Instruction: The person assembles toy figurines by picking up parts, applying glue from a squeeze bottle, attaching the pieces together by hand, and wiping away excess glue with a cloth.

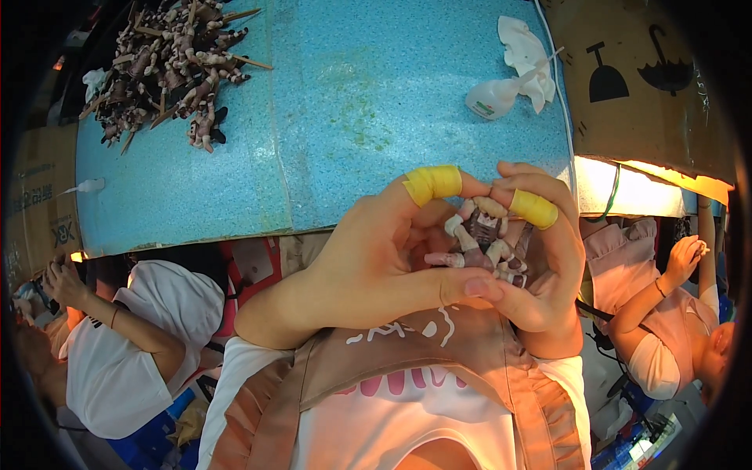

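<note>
Figure [484, 231] at near edge of worktop [321, 180], between both hands. Left hand [368, 258] curled, clamped on figure, thumb along underside, some fingertips hidden behind. Right hand [560, 266] bent round figure's other side, also clamped, forefinger over top. Both forefingers wear yellow tape [433, 184]. Heap [168, 74] at worktop's far left; bottle [493, 98] at far right.

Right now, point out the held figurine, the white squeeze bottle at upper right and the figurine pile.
Held figurine [485, 229], head view: its dark torso.
Squeeze bottle [491, 99], head view: its white body.
Figurine pile [174, 66], head view: its middle.
</note>
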{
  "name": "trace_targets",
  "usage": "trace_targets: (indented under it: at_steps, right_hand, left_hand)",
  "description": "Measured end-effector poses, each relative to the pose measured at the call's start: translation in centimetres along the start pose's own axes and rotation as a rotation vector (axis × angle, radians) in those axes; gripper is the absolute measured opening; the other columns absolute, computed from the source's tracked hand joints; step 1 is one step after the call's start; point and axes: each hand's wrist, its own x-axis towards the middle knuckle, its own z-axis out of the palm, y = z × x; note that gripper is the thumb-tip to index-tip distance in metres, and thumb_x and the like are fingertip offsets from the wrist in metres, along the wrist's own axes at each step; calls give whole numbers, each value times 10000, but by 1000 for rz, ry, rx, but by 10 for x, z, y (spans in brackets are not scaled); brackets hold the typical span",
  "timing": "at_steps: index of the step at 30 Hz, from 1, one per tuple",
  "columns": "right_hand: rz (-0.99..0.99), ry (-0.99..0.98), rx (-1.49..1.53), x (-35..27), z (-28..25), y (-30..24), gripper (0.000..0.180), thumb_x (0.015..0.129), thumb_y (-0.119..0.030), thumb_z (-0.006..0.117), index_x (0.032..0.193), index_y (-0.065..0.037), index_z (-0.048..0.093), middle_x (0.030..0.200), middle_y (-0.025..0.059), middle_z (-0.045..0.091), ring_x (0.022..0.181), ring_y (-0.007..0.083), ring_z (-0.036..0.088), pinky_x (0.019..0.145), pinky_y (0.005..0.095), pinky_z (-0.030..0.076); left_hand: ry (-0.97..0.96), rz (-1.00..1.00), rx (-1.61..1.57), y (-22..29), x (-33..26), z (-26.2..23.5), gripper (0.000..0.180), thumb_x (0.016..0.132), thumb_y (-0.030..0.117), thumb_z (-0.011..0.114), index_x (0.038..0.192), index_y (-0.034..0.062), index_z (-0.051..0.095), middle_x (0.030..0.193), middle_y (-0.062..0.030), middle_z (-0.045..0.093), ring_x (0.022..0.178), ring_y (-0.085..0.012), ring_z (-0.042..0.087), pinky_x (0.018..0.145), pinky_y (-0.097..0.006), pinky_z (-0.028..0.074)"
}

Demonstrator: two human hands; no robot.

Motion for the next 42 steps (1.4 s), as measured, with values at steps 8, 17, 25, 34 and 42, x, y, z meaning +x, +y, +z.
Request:
trace_targets:
  at_steps: [8,17,25,34,42]
  right_hand:
    - [107,-14,96,-1,3,-3,627,585,-247,779,1079,29,511,1052,156,544,966,312,508,903,462,379]
    - [-14,-16,48,2,2,2,613,553,-245,786,1025,45,524,1006,161,548,951,312,512,886,468,386]
    - [4,-8,80,4,3,0,619,556,-225,792,1036,54,519,996,168,538,961,309,509,881,442,394]
    - [-57,288,-64,-14,15,-6,506,522,-47,756,988,14,570,897,119,566,744,239,574,672,308,460]
    - [-371,212,-553,-11,10,-16,454,479,-136,724,918,-68,627,889,72,581,742,223,576,617,320,416]
  left_hand:
    - [105,20,-26,-7,-1,1,637,651,-18,739,1171,-3,372,1130,-202,530,1034,-245,542,856,-347,468]
    - [92,105,87,-12,1,0,602,660,120,781,1114,23,397,882,-88,601,779,-74,541,624,-182,424]
    - [92,123,-11,-10,5,4,600,666,75,765,1135,24,395,940,-85,582,875,-107,537,719,-227,445]
    - [45,268,-52,-16,0,11,657,779,87,630,1312,51,246,1124,-176,500,1059,-225,498,872,-337,436]
    - [-10,166,-140,-11,-6,12,623,794,121,559,1311,22,227,1055,-140,498,893,-165,518,772,-267,451]
